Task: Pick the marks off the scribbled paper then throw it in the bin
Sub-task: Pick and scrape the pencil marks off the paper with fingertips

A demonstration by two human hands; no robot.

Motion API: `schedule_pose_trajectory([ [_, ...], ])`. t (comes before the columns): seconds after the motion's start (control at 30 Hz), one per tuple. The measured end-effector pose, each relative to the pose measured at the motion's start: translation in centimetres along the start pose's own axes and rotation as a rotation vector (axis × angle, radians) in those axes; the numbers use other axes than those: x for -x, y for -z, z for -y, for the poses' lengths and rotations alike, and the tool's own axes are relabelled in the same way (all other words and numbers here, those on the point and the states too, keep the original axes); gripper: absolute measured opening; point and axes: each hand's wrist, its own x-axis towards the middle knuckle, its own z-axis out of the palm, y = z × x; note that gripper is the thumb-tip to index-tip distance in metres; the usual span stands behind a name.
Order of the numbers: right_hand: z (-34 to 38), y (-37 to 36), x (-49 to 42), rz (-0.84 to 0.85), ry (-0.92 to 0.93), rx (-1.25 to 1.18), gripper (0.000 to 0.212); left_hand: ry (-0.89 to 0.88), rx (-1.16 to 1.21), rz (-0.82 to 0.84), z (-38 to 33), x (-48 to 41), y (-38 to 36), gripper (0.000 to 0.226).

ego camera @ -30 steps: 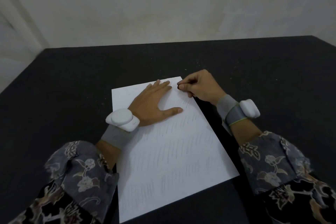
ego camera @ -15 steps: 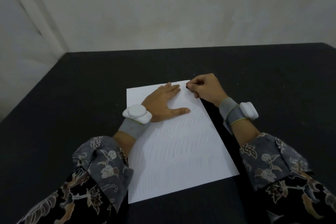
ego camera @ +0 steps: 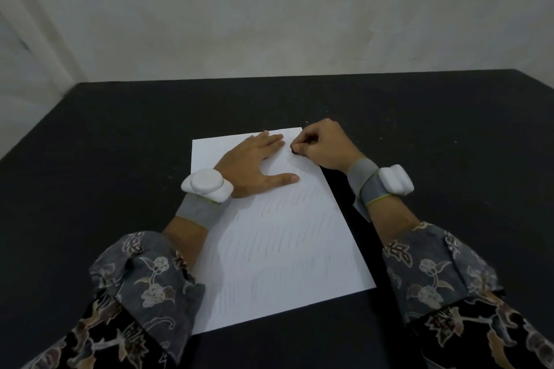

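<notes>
Dark small lump point(ego camera: 294, 152), pinched between thumb and curled fingers of the right hand point(ego camera: 325, 144); probably an eraser, but too small to tell. Tip touching the paper point(ego camera: 284, 249) close to its far right corner. Just beside it, left hand point(ego camera: 254, 165) flat on the sheet, fingers straight and together, thumb spread wide, pressing the far part down. White trackers on grey bands at both wrists, left tracker point(ego camera: 207, 184) and right tracker point(ego camera: 394, 180); flowered sleeves behind them.

Sheet lying flat on the black table point(ego camera: 120, 144), a little turned, near edge between the two forearms. Covered with rows of faint slanted pencil strokes, paler at the far strip around the hands. Likely rubbing-out in progress, with most rows not yet done. No bin in view.

Handling, as a judgement: very light, thin and soft, easy to wrinkle or tear if rubbed toward a free edge. Better to hold it flat close to the rubbing spot and to rub away from the holding hand. Apt to slide without that pressure, even on a matte-looking top. For the throw, best to lift at a corner or a free edge, then crumple; no weight to worry about.
</notes>
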Motion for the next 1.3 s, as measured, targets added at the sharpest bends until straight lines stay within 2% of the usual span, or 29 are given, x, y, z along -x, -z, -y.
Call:
schedule_pose_trajectory([
  [0.07,0.1,-0.1,-0.2,-0.02,0.008,0.048,0.011,0.009,-0.01,0.008,-0.1,0.1,0.1,0.085],
  [0.17,0.2,-0.4,-0.3,-0.136,-0.002,0.093,0.014,0.014,-0.003,0.02,-0.2,0.1,0.0,0.084],
  [0.37,0.5,-0.1,0.6,-0.017,-0.003,0.1,0.011,-0.016,0.001,0.027,0.2,0.0,-0.1,0.084],
  [0.5,0.4,-0.3,0.2,-0.171,-0.037,0.094,0.014,-0.005,-0.003,0.037,0.1,0.0,0.0,0.089],
  [0.7,0.9,0.0,0.7,0.039,-0.003,0.089,0.01,-0.012,-0.002,0.017,0.3,-0.2,-0.2,0.086],
  [0.9,0.3,-0.9,-0.4,-0.2,-0.041,0.12,0.014,-0.003,-0.003,0.025,0.4,-0.3,-0.2,0.083],
  [1.07,1.0,-0.4,0.2,-0.028,-0.023,0.093,0.01,-0.01,-0.001,0.009,0.7,-0.4,-0.3,0.082],
  [1.23,0.6,-0.9,-0.7,-0.257,-0.096,0.084,0.013,-0.008,-0.004,0.031,0.4,-0.4,-0.1,0.082],
  [1.3,0.6,-1.1,-0.8,-0.293,-0.123,0.075,0.013,-0.01,-0.008,0.036,0.5,-0.5,0.0,0.082],
])
